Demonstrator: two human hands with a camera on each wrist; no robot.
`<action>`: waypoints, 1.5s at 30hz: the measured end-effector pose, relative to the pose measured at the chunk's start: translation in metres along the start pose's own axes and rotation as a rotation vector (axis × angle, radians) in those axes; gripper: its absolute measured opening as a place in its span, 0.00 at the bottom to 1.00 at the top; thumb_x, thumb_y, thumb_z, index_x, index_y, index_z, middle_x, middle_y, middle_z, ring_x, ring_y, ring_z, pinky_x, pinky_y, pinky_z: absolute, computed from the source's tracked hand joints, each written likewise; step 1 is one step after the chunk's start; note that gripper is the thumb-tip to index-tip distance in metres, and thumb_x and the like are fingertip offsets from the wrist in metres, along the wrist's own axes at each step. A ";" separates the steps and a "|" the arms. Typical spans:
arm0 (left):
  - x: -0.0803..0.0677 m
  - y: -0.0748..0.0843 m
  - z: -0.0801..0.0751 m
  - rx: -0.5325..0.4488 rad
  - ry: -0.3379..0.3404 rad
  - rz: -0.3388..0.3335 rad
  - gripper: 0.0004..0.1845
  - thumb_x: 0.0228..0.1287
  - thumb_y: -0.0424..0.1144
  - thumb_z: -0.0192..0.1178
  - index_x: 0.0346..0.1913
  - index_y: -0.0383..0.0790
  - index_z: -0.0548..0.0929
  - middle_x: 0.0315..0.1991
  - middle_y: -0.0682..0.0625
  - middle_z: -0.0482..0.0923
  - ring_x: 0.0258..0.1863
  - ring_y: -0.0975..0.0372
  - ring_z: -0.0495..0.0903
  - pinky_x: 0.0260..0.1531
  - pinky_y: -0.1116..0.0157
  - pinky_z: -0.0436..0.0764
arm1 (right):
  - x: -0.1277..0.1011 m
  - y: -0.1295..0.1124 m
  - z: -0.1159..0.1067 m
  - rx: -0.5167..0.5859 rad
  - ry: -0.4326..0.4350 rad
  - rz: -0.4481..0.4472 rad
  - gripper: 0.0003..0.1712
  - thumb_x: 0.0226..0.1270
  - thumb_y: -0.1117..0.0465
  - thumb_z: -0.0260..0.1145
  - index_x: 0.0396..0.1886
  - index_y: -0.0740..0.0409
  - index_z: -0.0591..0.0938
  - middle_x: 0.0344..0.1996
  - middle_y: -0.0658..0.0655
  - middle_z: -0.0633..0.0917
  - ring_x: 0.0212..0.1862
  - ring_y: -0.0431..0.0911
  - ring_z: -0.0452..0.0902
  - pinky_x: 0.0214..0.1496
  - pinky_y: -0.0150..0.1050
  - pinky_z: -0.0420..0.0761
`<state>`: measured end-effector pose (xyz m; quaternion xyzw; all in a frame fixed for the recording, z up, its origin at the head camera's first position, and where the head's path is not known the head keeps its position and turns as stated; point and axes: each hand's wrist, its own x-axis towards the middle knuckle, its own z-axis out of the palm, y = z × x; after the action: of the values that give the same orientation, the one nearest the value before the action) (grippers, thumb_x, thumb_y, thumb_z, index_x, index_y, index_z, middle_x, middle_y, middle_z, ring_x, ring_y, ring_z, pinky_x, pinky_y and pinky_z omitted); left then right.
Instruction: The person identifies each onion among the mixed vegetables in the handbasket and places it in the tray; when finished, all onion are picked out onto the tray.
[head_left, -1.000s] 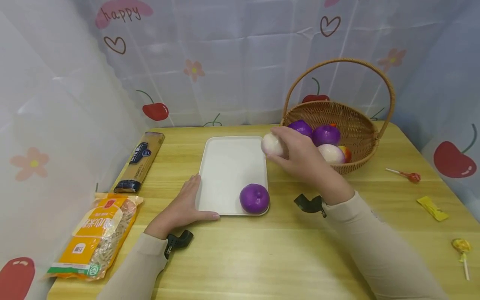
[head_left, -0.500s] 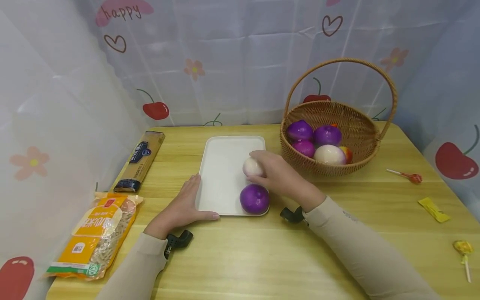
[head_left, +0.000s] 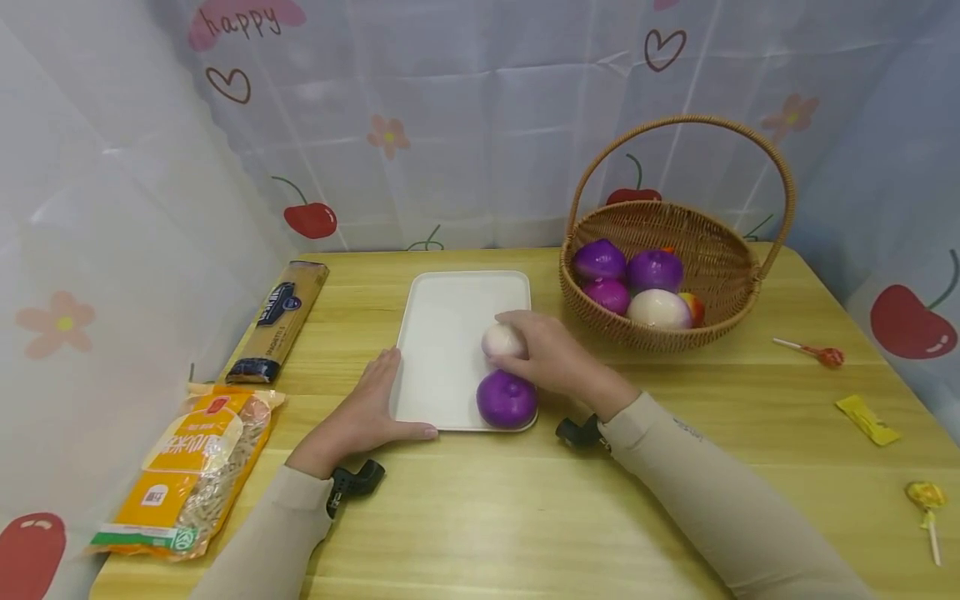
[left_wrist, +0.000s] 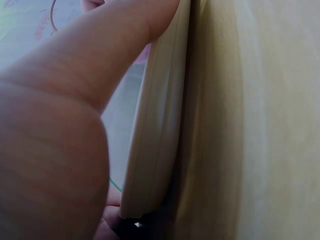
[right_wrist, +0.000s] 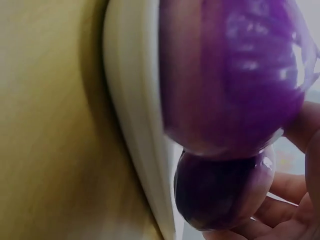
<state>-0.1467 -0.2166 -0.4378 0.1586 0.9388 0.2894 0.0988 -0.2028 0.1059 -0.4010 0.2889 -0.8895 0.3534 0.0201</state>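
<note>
The left hand (left_wrist: 60,130) fills the near side of this close view, its thumb (left_wrist: 125,35) laid along the rim of the white tray (left_wrist: 157,130) and pressing against that edge. Just past the grip, on the tray's far side, the pale wooden tabletop (left_wrist: 260,120) runs off. The tray's corner ends just below the palm, in shadow.

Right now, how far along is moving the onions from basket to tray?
Done: one purple onion lies on the tray. In hand: the right hand holds a white onion low over the tray beside it, while the left hand steadies the tray's edge. Left: several onions sit in the basket.
</note>
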 end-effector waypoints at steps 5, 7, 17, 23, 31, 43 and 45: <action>0.000 0.000 0.000 -0.001 0.001 0.003 0.80 0.46 0.76 0.75 0.84 0.29 0.40 0.85 0.36 0.36 0.83 0.46 0.34 0.78 0.43 0.42 | 0.000 0.001 0.001 0.029 -0.009 0.022 0.38 0.65 0.53 0.81 0.68 0.68 0.79 0.63 0.66 0.82 0.63 0.59 0.78 0.66 0.54 0.77; 0.000 0.000 0.000 -0.002 0.002 0.006 0.80 0.46 0.75 0.75 0.84 0.29 0.40 0.85 0.35 0.36 0.83 0.45 0.34 0.78 0.43 0.42 | 0.000 0.002 0.002 0.034 -0.010 0.028 0.38 0.65 0.52 0.81 0.68 0.68 0.79 0.62 0.65 0.82 0.63 0.59 0.79 0.66 0.53 0.77; -0.001 0.000 0.000 -0.004 -0.002 0.005 0.80 0.46 0.75 0.75 0.84 0.29 0.40 0.85 0.36 0.36 0.83 0.46 0.33 0.78 0.44 0.41 | -0.001 0.003 0.001 0.026 -0.010 0.003 0.39 0.64 0.49 0.81 0.67 0.67 0.79 0.63 0.64 0.82 0.63 0.58 0.78 0.66 0.52 0.77; 0.000 0.001 -0.001 -0.003 0.001 0.008 0.79 0.47 0.75 0.75 0.84 0.29 0.40 0.84 0.35 0.36 0.83 0.46 0.33 0.78 0.44 0.41 | -0.001 0.000 -0.002 0.025 -0.010 -0.016 0.38 0.65 0.50 0.81 0.67 0.67 0.79 0.63 0.64 0.82 0.64 0.57 0.77 0.68 0.51 0.76; -0.001 0.001 -0.001 -0.006 -0.002 0.005 0.80 0.46 0.75 0.75 0.84 0.29 0.40 0.84 0.35 0.36 0.83 0.45 0.34 0.78 0.44 0.41 | 0.000 0.002 -0.007 -0.007 -0.020 -0.004 0.41 0.66 0.47 0.79 0.70 0.65 0.78 0.66 0.63 0.81 0.68 0.57 0.74 0.72 0.52 0.71; -0.001 0.001 -0.001 -0.006 -0.006 0.003 0.79 0.47 0.74 0.76 0.84 0.29 0.40 0.84 0.35 0.36 0.83 0.46 0.33 0.78 0.44 0.40 | -0.001 -0.007 -0.025 -0.033 0.006 -0.049 0.39 0.70 0.47 0.76 0.72 0.64 0.77 0.66 0.63 0.81 0.68 0.56 0.75 0.72 0.51 0.71; -0.001 0.002 -0.001 -0.006 -0.006 0.005 0.79 0.47 0.74 0.75 0.84 0.29 0.40 0.84 0.35 0.36 0.83 0.46 0.33 0.78 0.45 0.40 | -0.002 -0.010 -0.032 -0.045 0.024 -0.060 0.39 0.71 0.47 0.75 0.73 0.64 0.76 0.66 0.63 0.81 0.69 0.57 0.75 0.72 0.52 0.71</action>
<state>-0.1456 -0.2162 -0.4357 0.1617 0.9372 0.2922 0.1012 -0.2015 0.1221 -0.3713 0.3107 -0.8879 0.3359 0.0477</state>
